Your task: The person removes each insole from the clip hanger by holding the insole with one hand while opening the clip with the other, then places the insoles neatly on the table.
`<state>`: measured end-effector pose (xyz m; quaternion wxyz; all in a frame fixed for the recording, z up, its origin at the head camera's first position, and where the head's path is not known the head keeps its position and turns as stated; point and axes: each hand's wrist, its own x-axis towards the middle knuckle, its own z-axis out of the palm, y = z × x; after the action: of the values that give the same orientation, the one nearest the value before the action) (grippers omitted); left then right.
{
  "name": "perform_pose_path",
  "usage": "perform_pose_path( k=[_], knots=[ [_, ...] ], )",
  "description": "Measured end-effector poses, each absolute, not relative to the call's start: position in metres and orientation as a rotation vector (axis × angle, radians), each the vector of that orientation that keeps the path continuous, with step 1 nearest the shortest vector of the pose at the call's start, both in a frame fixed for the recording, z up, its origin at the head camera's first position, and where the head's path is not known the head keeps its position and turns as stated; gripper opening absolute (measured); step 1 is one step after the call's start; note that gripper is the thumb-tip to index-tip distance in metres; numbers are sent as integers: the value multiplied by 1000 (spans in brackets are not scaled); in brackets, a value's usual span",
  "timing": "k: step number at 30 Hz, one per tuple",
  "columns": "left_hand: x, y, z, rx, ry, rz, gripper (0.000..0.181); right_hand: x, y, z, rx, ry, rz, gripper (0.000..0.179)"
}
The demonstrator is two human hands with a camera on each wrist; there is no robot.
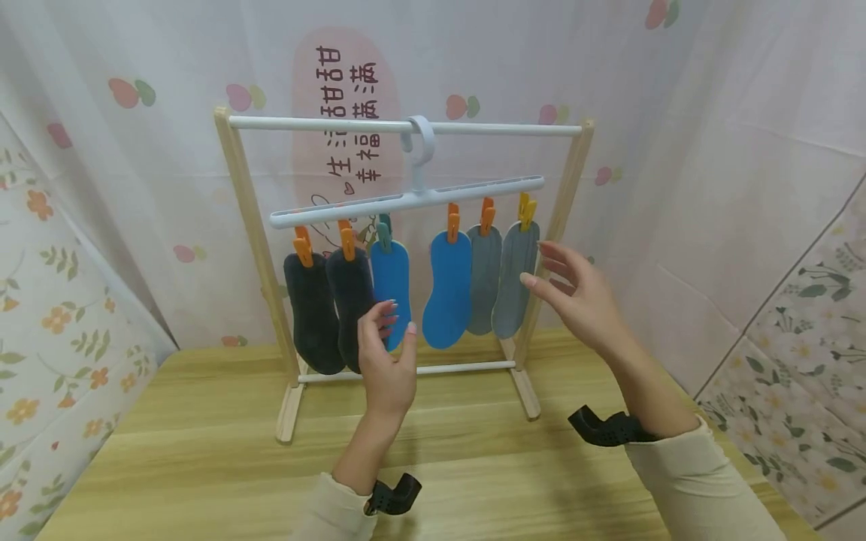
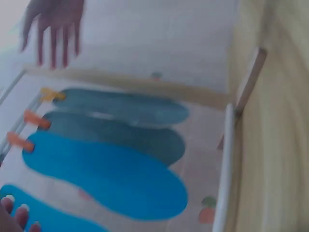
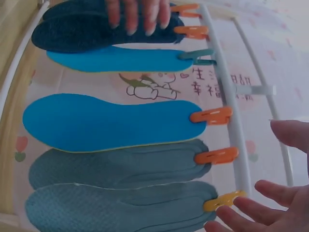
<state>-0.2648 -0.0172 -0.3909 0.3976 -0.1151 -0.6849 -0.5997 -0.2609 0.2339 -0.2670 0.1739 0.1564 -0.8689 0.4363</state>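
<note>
Evidently, six insoles hang in a row from a white hanger (image 1: 446, 197), its hook (image 1: 426, 143) over the top rail of a wooden rack (image 1: 249, 214). From left to right: two dark insoles (image 1: 313, 315), two blue insoles (image 1: 449, 293) with a gap between them, two grey insoles (image 1: 516, 285). Each is clipped at one end: four orange pegs (image 1: 453, 225), one green peg (image 1: 384, 234) and one yellow peg (image 1: 526, 216). The hanger tilts, left end lower.

Left hand (image 1: 387, 368): fingers loosely bent, thumb apart, nothing held; it is in front of the left blue insole. Right hand (image 1: 582, 293): thumb and fingers well spread, nothing held, beside the outer grey insole. Whether either hand touches an insole cannot be told.

Handling, as judged: the insoles look light, thin and bendable, unlikely to break. The dark pair appears fuzzy and should grip well; the blue faces look smoother. Best hold is a flat pinch near the pegged end; a tug at the loose end could swing the hanger.

Surface and room: the rack's feet stand on a wood-grain table (image 1: 473, 451). A pale fruit-print curtain (image 1: 649, 98) hangs behind; a flowered cloth (image 1: 40, 300) covers the left side. A black wrist camera (image 1: 609, 430) is worn on the right arm.
</note>
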Motion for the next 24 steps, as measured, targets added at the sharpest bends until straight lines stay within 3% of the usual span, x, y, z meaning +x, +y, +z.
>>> perform_pose_path(
  k=[11,24],
  knots=[
    [-259,25,-404,-411,-2072,-1621,39,-271,232,-226,457,-2526,1235,75],
    [-283,61,-409,-502,-2143,-1898,47,-286,235,-206,355,-2646,1065,86]
  ],
)
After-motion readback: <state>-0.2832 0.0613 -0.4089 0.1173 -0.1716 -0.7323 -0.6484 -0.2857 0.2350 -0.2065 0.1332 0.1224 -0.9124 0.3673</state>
